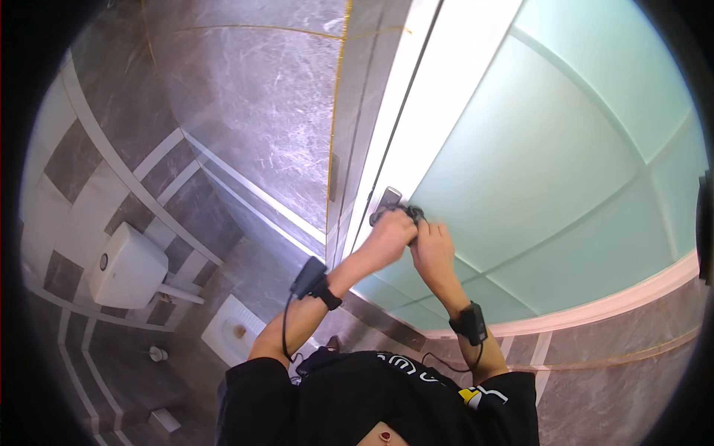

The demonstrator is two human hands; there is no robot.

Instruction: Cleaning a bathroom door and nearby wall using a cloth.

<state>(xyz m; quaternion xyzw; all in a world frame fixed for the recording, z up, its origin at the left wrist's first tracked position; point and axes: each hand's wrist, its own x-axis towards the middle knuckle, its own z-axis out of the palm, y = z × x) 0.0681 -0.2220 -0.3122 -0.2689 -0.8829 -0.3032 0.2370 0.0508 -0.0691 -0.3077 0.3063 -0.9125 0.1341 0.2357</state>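
Both my hands are together at the lock side of a white-framed door (461, 82) with pale green frosted panels. A dark, bunched thing (413, 211) sits at the door handle, by a grey metal plate (390, 196); its kind I cannot make out. Closed around its left part, my left hand (393, 234) reaches in from the lower left. My right hand (433, 245) pinches its right side, fingers bent and close to the left hand. The handle itself is mostly hidden behind the fingers and the dark thing. Each wrist wears a black strapped device with a cable.
Grey marbled tiles cover the wall (253, 97) left of the door. At the lower left, a white cistern (134, 267) hangs on the wall, with a squat toilet (232, 327) in the floor beside it. A toilet paper roll (157, 354) is farther down.
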